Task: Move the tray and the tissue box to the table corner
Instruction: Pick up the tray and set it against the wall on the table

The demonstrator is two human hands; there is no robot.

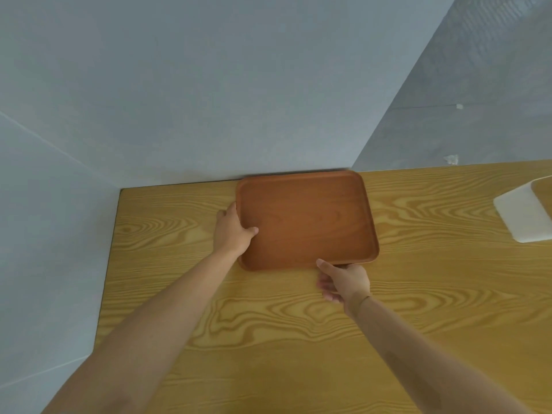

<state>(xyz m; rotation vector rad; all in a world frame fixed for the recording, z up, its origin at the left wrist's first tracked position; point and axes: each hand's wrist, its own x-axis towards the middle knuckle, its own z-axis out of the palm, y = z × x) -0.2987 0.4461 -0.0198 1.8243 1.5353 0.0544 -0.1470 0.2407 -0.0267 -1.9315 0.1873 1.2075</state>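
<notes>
A reddish-brown wooden tray [307,219] lies flat on the light wooden table [298,324], its far edge close to the wall. My left hand [233,231] grips the tray's left rim, thumb lying on the inside. My right hand [343,280] holds the near rim close to the tray's right corner, thumb on top. The tray holds nothing. A white tissue box [525,213] with a wooden lid stands at the right edge of the view, partly cut off, well apart from the tray.
Grey walls [209,100] meet behind the table. The table's far left corner [122,191] lies left of the tray, with bare tabletop between them. The table's left edge runs along the wall.
</notes>
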